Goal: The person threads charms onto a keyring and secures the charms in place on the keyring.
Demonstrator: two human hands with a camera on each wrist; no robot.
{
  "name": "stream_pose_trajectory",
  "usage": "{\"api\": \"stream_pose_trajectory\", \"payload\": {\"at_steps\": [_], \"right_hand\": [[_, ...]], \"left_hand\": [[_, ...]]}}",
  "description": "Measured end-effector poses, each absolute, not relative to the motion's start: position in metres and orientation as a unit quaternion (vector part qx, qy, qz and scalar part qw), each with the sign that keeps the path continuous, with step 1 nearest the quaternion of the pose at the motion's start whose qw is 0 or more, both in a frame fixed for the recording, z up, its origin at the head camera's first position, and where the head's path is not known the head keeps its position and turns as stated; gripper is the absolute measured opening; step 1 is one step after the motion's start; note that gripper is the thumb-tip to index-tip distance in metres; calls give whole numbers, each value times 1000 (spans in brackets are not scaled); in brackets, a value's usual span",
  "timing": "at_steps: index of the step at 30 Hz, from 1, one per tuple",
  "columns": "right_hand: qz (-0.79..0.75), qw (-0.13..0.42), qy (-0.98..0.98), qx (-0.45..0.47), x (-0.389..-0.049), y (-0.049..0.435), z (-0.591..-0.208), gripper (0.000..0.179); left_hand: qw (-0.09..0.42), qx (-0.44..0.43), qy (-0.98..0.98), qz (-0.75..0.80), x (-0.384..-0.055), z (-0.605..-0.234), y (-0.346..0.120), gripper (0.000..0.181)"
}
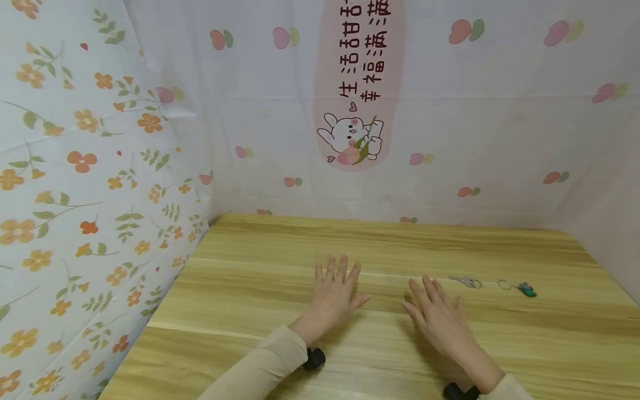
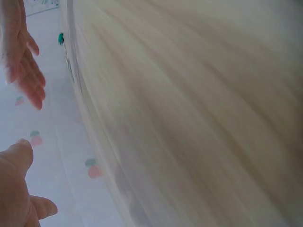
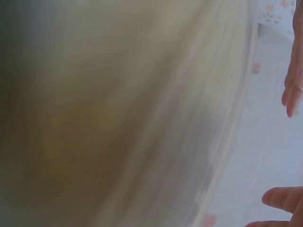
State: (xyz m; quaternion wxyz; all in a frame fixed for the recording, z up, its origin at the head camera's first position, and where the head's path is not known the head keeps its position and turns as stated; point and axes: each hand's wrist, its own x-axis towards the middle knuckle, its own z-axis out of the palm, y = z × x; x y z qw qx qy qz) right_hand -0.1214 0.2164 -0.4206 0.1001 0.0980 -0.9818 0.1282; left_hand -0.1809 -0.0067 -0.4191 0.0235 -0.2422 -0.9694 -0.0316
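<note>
My left hand [image 1: 334, 297] is over the middle of the wooden table [image 1: 240, 300], palm down, its fingers spread and holding nothing. To its right, my right hand [image 1: 440, 319] is held out the same way, fingers extended and pointing up and left in the head view. Just beyond the right fingertips lies a grey key [image 1: 468, 281] on a small ring. Farther right is a second key ring [image 1: 505, 284] with a green and grey trinket [image 1: 527, 289]. In the left wrist view the green trinket [image 2: 61, 39] shows small near the table's edge.
White cloth with orange flowers [image 1: 115, 222] hangs along the left side of the table. A pale cloth [image 1: 250, 128] with a rabbit print [image 1: 350, 136] and lettering stands behind the table's far edge. Black wrist straps [image 1: 314, 359] sit at both sleeves.
</note>
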Motion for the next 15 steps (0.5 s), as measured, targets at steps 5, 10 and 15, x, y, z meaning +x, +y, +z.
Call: {"api": "stream_pose_trajectory", "payload": {"at_steps": [5, 10, 15], "right_hand": [[120, 106, -983, 93, -106, 251, -423, 48], [106, 115, -986, 66, -102, 297, -423, 42], [86, 118, -989, 32, -101, 339, -426, 38]], "left_hand": [[12, -277, -960, -47, -180, -417, 13, 63], [23, -315, -947, -60, -184, -414, 34, 54], [19, -343, -937, -62, -189, -415, 55, 48]]}}
